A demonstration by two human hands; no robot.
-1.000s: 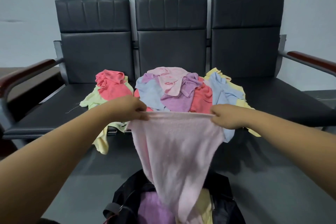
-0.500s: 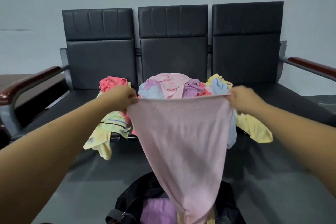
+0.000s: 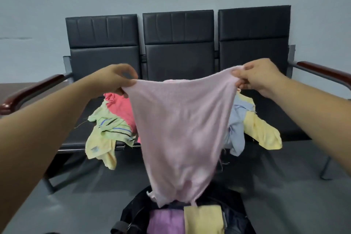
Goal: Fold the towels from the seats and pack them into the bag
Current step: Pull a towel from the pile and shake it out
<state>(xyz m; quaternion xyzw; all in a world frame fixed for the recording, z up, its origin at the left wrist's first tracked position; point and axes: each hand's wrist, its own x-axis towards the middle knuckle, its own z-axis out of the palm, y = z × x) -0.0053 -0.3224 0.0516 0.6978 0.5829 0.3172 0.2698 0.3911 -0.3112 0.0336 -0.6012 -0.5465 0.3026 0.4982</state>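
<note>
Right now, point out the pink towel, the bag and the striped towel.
pink towel (image 3: 182,129), head view, middle of the hanging cloth.
bag (image 3: 135,213), head view, its black left wall.
striped towel (image 3: 114,128), head view, its striped band.

**A:** How many seats?

**B:** Three black seats (image 3: 178,43) in one row. Two wooden armrests: a left armrest (image 3: 34,91) and a right armrest (image 3: 322,70).

**A:** And towels?

**B:** One pink towel (image 3: 180,129) held up. Five show loose on the seats: one coral towel (image 3: 121,106), one green striped towel (image 3: 112,127), one pale yellow towel (image 3: 100,148), one blue towel (image 3: 235,135) and one yellow towel (image 3: 264,131). The pink one hides the middle, so there may be more.

**A:** Anything else?

**B:** One black bag (image 3: 133,214) holding two folded towels — one purple towel (image 3: 167,222) and one folded yellow towel (image 3: 204,218). Two hands: a left hand (image 3: 115,78) and a right hand (image 3: 260,76).
</note>
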